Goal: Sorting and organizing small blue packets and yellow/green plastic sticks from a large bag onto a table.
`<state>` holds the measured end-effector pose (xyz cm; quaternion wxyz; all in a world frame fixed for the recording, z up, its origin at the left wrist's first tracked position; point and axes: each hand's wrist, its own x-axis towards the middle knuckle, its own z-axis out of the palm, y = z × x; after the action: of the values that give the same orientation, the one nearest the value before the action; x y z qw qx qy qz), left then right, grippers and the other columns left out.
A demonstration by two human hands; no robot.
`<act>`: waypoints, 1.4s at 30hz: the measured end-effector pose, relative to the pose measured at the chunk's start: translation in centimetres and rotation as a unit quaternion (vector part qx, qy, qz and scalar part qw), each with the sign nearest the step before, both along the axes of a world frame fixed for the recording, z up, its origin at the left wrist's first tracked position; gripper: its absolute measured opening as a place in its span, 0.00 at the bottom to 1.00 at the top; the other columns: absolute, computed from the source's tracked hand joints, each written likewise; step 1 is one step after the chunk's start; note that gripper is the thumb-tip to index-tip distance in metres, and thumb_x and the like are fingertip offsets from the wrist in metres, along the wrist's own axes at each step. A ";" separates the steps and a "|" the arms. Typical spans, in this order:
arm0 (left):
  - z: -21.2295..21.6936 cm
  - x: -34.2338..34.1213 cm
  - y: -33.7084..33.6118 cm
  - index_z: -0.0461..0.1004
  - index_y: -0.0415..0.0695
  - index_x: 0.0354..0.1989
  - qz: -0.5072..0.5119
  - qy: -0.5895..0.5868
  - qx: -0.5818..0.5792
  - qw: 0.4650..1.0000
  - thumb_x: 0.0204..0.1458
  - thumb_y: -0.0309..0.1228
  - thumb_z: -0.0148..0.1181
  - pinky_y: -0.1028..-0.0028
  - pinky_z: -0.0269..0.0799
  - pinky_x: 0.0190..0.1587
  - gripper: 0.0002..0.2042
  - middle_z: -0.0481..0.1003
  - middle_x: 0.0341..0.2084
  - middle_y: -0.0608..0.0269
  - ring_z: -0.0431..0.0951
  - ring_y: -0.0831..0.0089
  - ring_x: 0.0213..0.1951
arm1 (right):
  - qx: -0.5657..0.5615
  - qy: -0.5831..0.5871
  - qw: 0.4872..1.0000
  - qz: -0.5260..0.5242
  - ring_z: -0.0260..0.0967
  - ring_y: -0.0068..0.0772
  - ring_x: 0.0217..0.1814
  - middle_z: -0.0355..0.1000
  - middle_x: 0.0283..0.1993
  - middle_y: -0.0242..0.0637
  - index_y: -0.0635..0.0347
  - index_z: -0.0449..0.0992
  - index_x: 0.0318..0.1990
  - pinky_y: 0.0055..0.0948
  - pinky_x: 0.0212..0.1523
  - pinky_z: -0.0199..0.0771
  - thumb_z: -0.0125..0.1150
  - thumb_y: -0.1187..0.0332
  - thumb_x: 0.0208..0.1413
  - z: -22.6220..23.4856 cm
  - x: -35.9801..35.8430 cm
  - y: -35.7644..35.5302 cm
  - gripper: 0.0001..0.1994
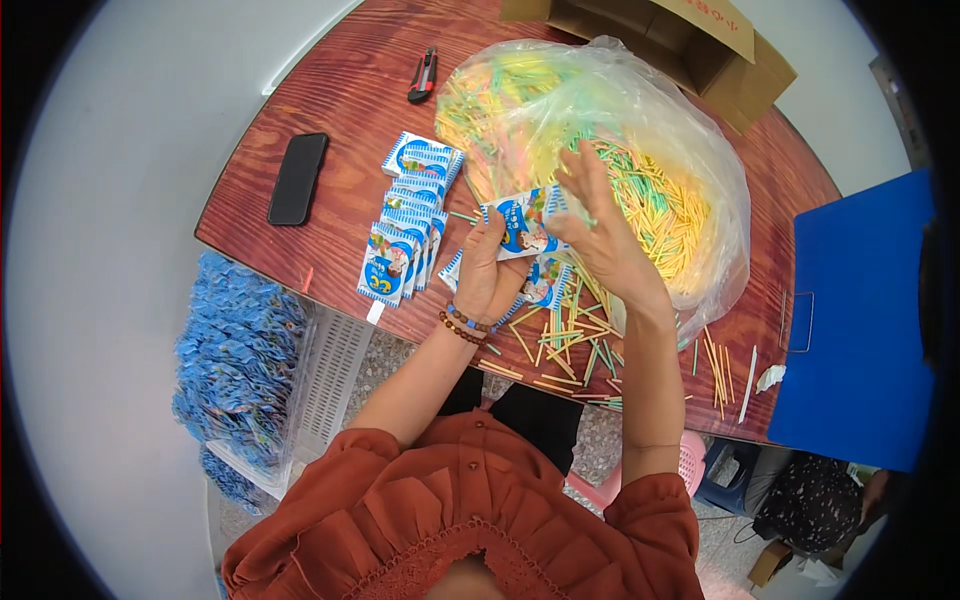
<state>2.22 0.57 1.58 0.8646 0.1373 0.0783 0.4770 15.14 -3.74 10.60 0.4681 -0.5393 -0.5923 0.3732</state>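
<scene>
A small blue-and-white printed packet (525,222) is gripped by my left hand (488,270), its thumb lying on top. My right hand (607,235) is at the packet's right end, fingers raised and apart from the thumb; whether the thumb touches the packet I cannot tell. More blue-and-white packets (548,283) lie beneath and beside my left hand, partly hidden by it. Just beyond my hands, a large clear plastic bag (725,215) lies open, full of thin yellow, green and pink sticks (655,205). Loose sticks (565,345) are scattered along the table's near edge.
Overlapping packets (405,230) form a row left of my hands. A black phone (298,180) and a box cutter (423,76) lie farther left. Behind stands a cardboard box (640,40); right, a blue panel (860,320). A crate (330,370) and blue packets (235,350) sit below left.
</scene>
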 end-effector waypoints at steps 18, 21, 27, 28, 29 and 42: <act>0.9 -6.7 1.0 0.71 0.39 0.48 0.086 0.081 0.011 0.993 0.60 0.31 0.54 0.69 0.72 0.49 0.11 0.77 0.40 0.60 0.77 0.72 0.42 | 0.116 0.015 0.987 -0.112 0.70 0.18 0.34 0.74 0.32 0.31 0.67 0.79 0.38 0.18 0.35 0.68 0.60 0.75 0.55 -1.3 -5.6 1.7 0.06; -1.1 -12.2 0.5 0.71 0.38 0.47 0.217 0.407 0.144 0.876 0.58 0.27 0.57 0.73 0.70 0.46 0.11 0.73 0.40 0.63 0.74 0.77 0.40 | 0.012 0.124 0.992 -0.024 0.71 0.20 0.32 0.77 0.30 0.33 0.69 0.79 0.38 0.20 0.35 0.69 0.59 0.75 0.56 -4.1 -7.7 3.4 0.07; -3.4 -15.4 0.2 0.70 0.39 0.50 0.303 0.655 0.305 0.622 0.49 0.30 0.66 0.69 0.64 0.49 0.20 0.69 0.45 0.58 0.70 0.67 0.46 | 0.100 -0.162 0.980 -0.056 0.75 0.39 0.36 0.77 0.34 0.41 0.63 0.79 0.39 0.32 0.38 0.73 0.60 0.68 0.54 -8.4 -12.3 5.4 0.09; -3.0 -15.0 0.1 0.69 0.39 0.50 0.305 0.701 0.364 0.532 0.48 0.31 0.66 0.66 0.63 0.50 0.21 0.69 0.44 0.56 0.69 0.63 0.47 | 0.095 -0.169 0.978 -0.074 0.74 0.45 0.38 0.76 0.37 0.43 0.62 0.78 0.39 0.34 0.39 0.73 0.60 0.66 0.54 -8.5 -11.8 4.9 0.10; -2.5 -15.0 0.0 0.68 0.38 0.51 0.299 0.721 0.373 0.501 0.47 0.32 0.67 0.63 0.60 0.53 0.23 0.69 0.45 0.53 0.67 0.57 0.49 | 0.089 -0.172 0.978 -0.076 0.74 0.45 0.38 0.76 0.37 0.43 0.62 0.78 0.39 0.34 0.39 0.73 0.60 0.66 0.54 -7.4 -10.9 4.2 0.10; -2.3 -14.4 -0.2 0.66 0.39 0.54 0.343 0.710 0.371 0.490 0.48 0.31 0.65 0.63 0.60 0.53 0.25 0.69 0.47 0.54 0.68 0.60 0.50 | -0.054 -0.284 0.949 -0.123 0.68 0.27 0.36 0.72 0.33 0.34 0.61 0.75 0.36 0.30 0.37 0.63 0.66 0.67 0.47 -8.8 0.9 -3.2 0.11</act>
<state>-12.22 0.35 -0.71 0.1532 0.7003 0.5224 0.4617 16.00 -6.97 1.82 0.2929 -0.7161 -0.6088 0.1754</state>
